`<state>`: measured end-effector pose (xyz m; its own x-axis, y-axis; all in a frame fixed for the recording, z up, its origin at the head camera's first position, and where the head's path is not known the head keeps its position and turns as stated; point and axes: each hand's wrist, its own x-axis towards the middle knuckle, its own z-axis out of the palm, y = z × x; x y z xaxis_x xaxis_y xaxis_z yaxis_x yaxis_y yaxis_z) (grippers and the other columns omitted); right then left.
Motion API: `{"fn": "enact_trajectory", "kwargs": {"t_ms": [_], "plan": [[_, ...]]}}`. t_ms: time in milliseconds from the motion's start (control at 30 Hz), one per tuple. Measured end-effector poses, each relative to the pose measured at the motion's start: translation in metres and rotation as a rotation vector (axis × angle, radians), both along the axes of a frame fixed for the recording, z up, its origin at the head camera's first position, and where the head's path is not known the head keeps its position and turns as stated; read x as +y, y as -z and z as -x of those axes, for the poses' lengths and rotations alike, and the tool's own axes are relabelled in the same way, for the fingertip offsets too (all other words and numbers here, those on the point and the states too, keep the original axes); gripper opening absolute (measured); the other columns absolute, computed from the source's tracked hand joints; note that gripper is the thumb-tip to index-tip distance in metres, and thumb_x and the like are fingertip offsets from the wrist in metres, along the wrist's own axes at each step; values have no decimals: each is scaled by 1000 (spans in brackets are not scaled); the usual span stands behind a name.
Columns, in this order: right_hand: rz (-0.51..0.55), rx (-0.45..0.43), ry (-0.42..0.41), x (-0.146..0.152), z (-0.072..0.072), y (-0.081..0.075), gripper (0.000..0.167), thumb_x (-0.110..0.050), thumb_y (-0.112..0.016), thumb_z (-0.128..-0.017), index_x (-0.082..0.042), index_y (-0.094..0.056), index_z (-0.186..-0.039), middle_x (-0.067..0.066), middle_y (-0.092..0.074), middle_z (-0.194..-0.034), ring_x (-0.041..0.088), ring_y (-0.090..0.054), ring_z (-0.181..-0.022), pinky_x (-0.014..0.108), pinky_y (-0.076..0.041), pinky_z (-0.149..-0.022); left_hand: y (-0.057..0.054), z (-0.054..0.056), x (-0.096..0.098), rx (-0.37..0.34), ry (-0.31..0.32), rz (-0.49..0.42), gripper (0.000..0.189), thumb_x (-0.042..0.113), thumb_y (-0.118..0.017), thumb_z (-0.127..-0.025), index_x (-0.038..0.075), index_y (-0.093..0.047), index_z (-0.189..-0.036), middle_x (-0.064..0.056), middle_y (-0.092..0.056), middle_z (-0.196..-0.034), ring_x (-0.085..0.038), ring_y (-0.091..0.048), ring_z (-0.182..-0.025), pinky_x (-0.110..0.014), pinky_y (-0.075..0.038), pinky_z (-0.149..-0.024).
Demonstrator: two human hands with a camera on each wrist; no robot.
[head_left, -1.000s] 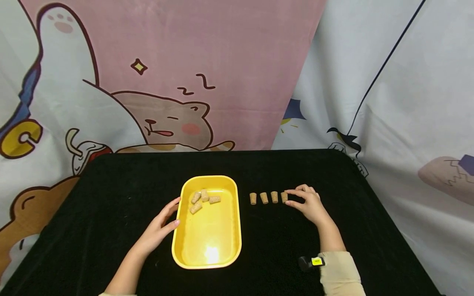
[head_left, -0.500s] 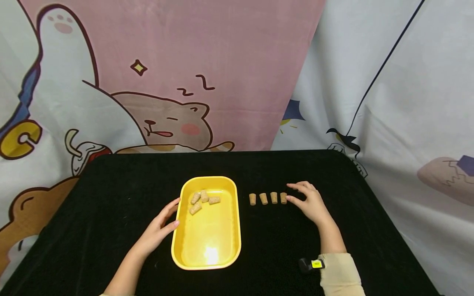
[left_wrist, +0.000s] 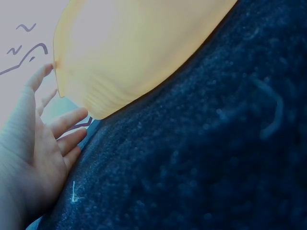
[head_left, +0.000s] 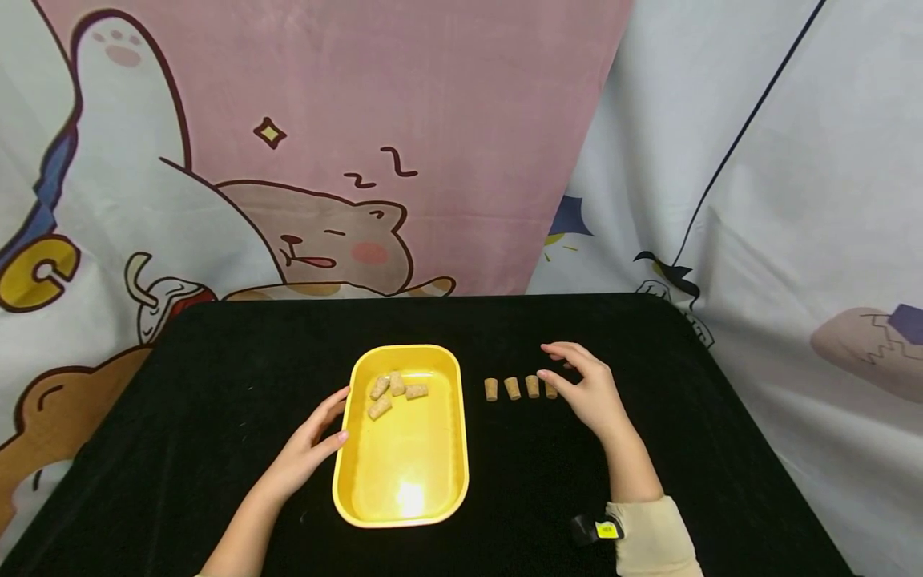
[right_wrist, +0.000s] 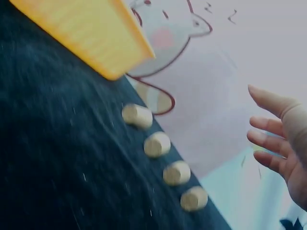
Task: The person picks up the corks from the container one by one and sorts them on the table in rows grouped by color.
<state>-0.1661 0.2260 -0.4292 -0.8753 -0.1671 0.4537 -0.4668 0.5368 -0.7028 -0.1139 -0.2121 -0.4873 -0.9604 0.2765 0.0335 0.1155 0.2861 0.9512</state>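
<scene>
Several corks [head_left: 512,389] stand in a row on the black cloth, right of a yellow tray [head_left: 461,449]. More corks [head_left: 380,408] lie loosely inside the tray near its far end. My left hand [head_left: 308,449] touches the tray's left wall with its fingers straight and spread, also plain in the left wrist view. Over the right end of the row hovers my right hand [head_left: 587,389], thumb and fingers apart with nothing between them. It partly covers the rightmost cork [head_left: 551,391] in the head view. The right wrist view shows the right hand [right_wrist: 285,139] apart from the standing corks [right_wrist: 176,173].
Black cloth [head_left: 216,385] covers the table. Behind it hangs a curtain [head_left: 505,144] printed with cartoon animals. A small black device with a yellow label [head_left: 607,530] sits at my right wrist, by the sleeve.
My right hand has let go of the rightmost cork and lifted off it, then moved left above the row. The left hand and the tray stay in place.
</scene>
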Motion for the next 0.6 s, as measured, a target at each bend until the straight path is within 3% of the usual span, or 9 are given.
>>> {"fn": "enact_trajectory", "kwargs": {"t_ms": [233,433,600], "plan": [[31,44,-31,-27,-10,-12,38,-10,-75,-82,-7,-64,-119,4,-62,-120,18,-59,-104,40,-49,-88,0,0,0,6,-7,4,57,20,-55,-97,19,-31,-149,-20,-38,-146,-45,-29,-134,-72,-22,-98],[66,69,-86,-51,-19,-17,38,-8,-76,-80,-9,-66,-117,1,-63,-118,16,-59,-104,45,-50,-86,1,0,0,-9,-9,-1,57,21,-55,-98,22,-31,-149,-19,-38,-147,-43,-29,-134,-70,-23,-99],[96,27,-146,-74,-21,-19,35,-11,-77,-81,-12,-68,-114,-1,-64,-116,14,-60,-103,44,-50,-87,2,0,1,-9,-8,-5,56,20,-55,-98,24,-31,-149,-18,-38,-147,-42,-29,-135,-70,-23,-100]]}}
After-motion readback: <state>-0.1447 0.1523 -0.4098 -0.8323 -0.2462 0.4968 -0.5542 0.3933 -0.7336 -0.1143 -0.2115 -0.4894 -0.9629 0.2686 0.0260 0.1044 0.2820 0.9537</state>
